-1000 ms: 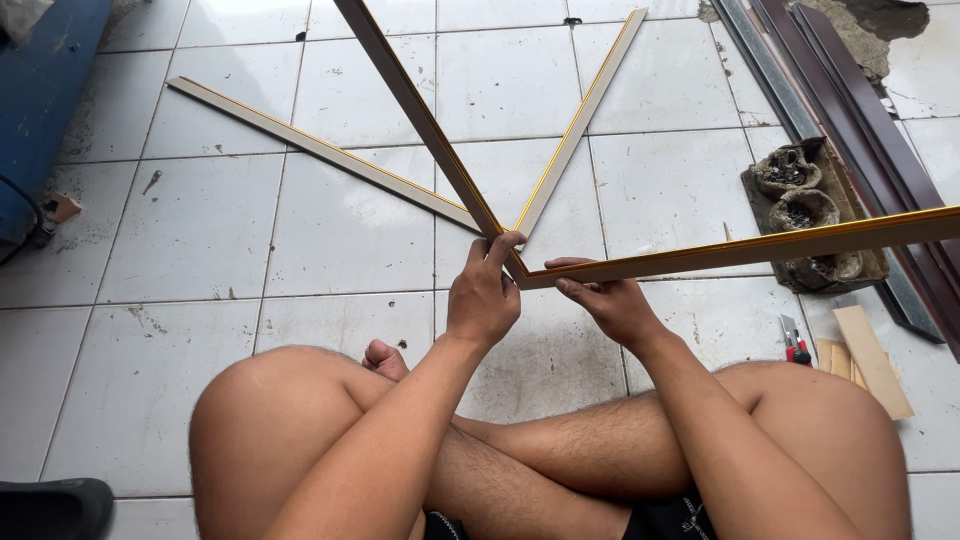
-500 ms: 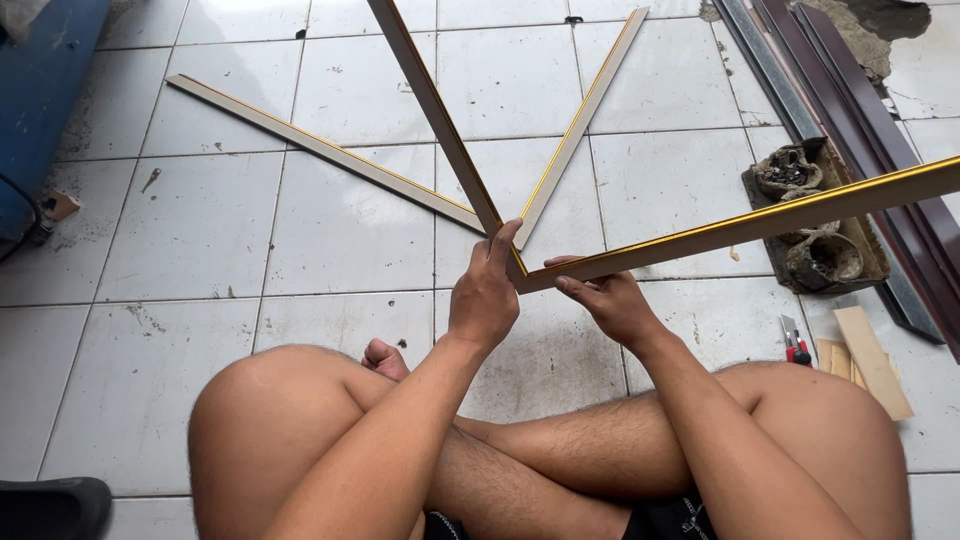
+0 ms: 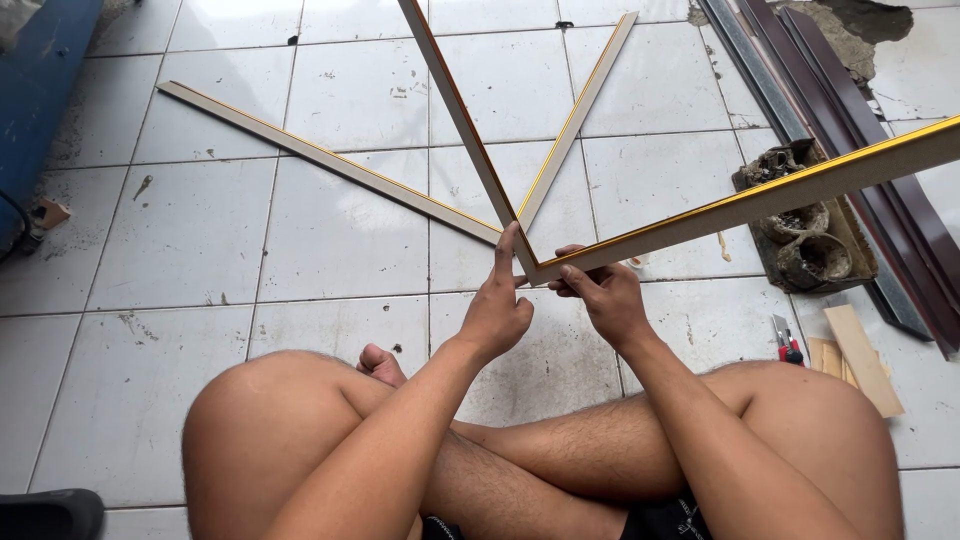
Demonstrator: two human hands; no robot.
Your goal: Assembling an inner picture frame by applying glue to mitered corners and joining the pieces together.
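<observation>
I sit cross-legged on a white tiled floor (image 3: 330,230). My left hand (image 3: 500,305) grips the lower end of one long moulding strip (image 3: 455,105) that rises up and to the left. My right hand (image 3: 600,295) grips the end of a second moulding strip (image 3: 780,195), brown with a gold edge, running out to the right. The two mitred ends meet in a corner joint (image 3: 528,272) between my hands, held above the floor.
Two more strips (image 3: 320,158) (image 3: 580,115) lie in a V on the tiles behind the joint. Dark metal profiles (image 3: 830,90) lie at the right beside a tray of dirty cups (image 3: 800,235). A red cutter (image 3: 785,340) and wood offcuts (image 3: 860,355) sit near my right knee. Blue object (image 3: 40,110) at left.
The right-hand strip's far end has swung upward and the left-hand strip has tilted more upright. My hands have stayed at the joint.
</observation>
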